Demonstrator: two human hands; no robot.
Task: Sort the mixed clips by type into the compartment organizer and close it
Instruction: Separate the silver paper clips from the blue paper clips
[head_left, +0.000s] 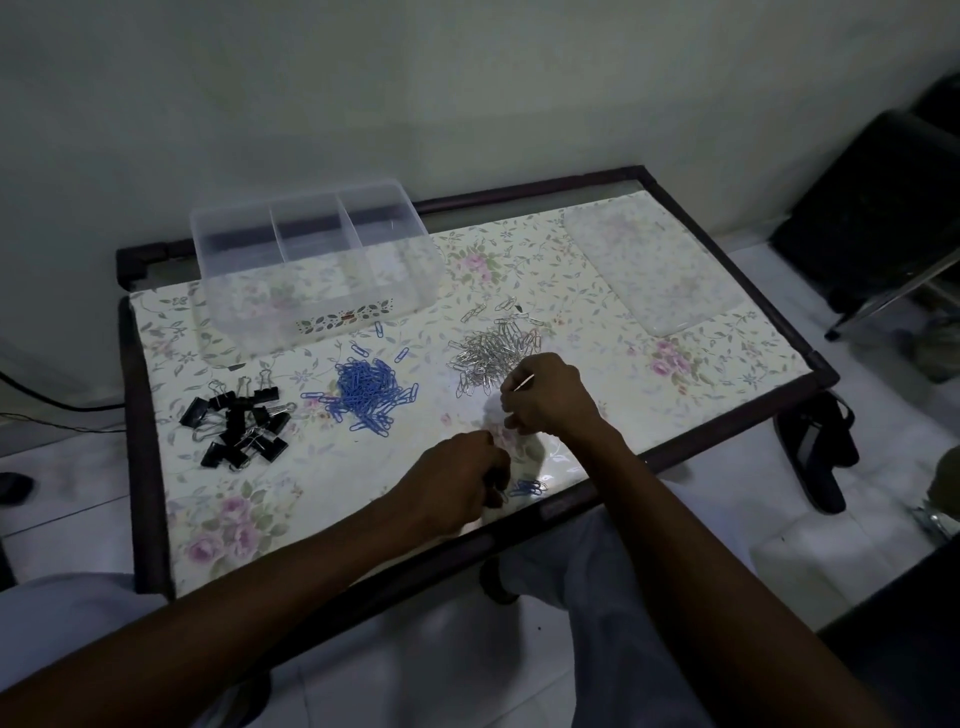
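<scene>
Three piles lie on the floral table: black binder clips at left, blue paper clips in the middle, silver paper clips at right. My right hand hovers just below the silver pile, fingers curled and pinching a silver clip. My left hand rests near the front edge, fingers curled; what it holds is hidden. A few blue clips lie just right of it. The clear three-compartment organizer stands open at the back left, its compartments empty.
The organizer's clear lid lies flat at the back right of the table. A dark raised frame borders the tabletop. A black chair stands to the right, cables on the floor at left.
</scene>
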